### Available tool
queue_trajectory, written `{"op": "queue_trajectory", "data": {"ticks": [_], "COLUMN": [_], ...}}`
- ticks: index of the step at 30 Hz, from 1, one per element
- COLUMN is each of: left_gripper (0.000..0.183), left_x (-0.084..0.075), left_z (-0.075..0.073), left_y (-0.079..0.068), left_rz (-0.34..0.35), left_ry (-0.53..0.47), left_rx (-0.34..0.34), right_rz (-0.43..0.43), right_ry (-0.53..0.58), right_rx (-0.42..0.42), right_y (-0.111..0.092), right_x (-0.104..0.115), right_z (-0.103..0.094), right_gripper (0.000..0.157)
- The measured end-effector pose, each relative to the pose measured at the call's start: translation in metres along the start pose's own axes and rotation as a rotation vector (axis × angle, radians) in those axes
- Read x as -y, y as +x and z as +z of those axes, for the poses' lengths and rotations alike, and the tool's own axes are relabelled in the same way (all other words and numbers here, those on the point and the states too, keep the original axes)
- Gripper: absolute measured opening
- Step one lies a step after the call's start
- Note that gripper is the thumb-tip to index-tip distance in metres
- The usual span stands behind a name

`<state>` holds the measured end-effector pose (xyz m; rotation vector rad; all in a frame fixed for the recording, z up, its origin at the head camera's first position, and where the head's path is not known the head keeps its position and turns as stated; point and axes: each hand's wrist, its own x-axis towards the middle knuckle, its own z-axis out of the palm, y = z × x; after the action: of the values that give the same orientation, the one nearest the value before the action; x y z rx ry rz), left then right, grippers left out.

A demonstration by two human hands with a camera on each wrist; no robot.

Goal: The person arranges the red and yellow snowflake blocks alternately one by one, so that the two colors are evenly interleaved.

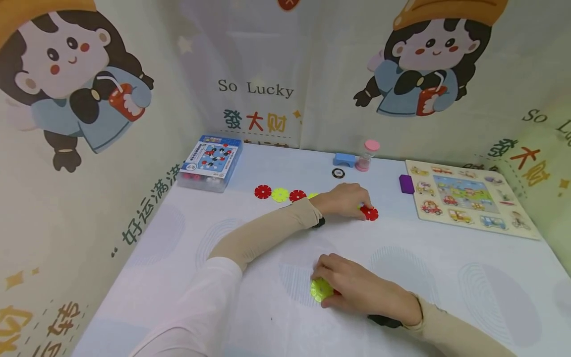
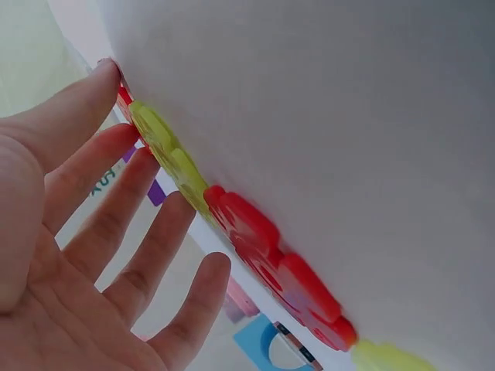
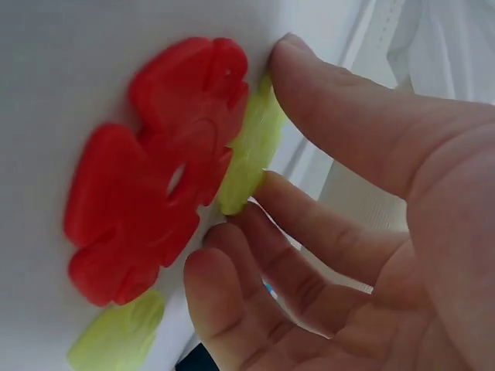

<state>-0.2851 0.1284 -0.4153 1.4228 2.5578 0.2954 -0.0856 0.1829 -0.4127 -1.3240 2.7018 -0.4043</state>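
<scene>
A row of slotted plastic snowflake discs runs across the table, with a red disc, a yellow-green disc and another red disc at its left. My left hand reaches over the row and pinches the red end disc between thumb and index finger; the arm hides part of the row. Nearer me, my right hand grips a yellow-green disc at its edges. Close beside that disc, a red disc lies mostly under the right hand, with another yellow-green disc past it.
Along the back stand a boxed molecule kit, a blue arched block and a pink sand timer. A round black-rimmed chip lies before them. To the right are a purple block and a wooden vehicle puzzle board.
</scene>
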Motion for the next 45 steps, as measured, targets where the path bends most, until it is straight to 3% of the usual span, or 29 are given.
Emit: {"op": "queue_trajectory", "data": {"ticks": [4,14,17,20,26,31,35,45], "left_gripper": [0.039,0.038,0.038,0.037,0.036,0.037,0.037,0.037], "left_x": [0.000,-0.001,-0.001,-0.002,-0.002,-0.002,-0.002,-0.002], "left_z": [-0.001,-0.004,-0.003,-0.004,-0.006,-0.006,-0.005,-0.004], "left_y": [-0.001,-0.002,0.000,0.001,0.003,0.002,0.001,0.003], "left_rz": [0.008,-0.001,-0.004,-0.017,-0.025,-0.010,-0.002,0.001], "left_ry": [0.013,0.012,0.015,0.017,0.031,0.032,0.028,0.049], "left_rx": [-0.017,0.001,0.010,0.022,0.022,0.030,0.032,0.022], "right_rz": [-0.002,-0.062,0.002,0.101,0.331,0.523,0.560,0.590], "right_ry": [-0.005,-0.049,-0.033,-0.030,-0.084,-0.071,-0.056,-0.081], "right_rx": [0.020,-0.055,-0.058,-0.101,-0.227,-0.217,-0.211,-0.221], "right_y": [0.002,0.003,0.000,-0.007,-0.033,-0.054,-0.058,-0.052], "right_x": [0.002,0.006,0.000,-0.020,-0.102,-0.156,-0.170,-0.168], "right_z": [-0.003,-0.004,-0.015,-0.033,-0.058,-0.059,-0.056,-0.050], "right_gripper": [0.042,0.029,0.031,0.034,0.039,0.038,0.038,0.038]}}
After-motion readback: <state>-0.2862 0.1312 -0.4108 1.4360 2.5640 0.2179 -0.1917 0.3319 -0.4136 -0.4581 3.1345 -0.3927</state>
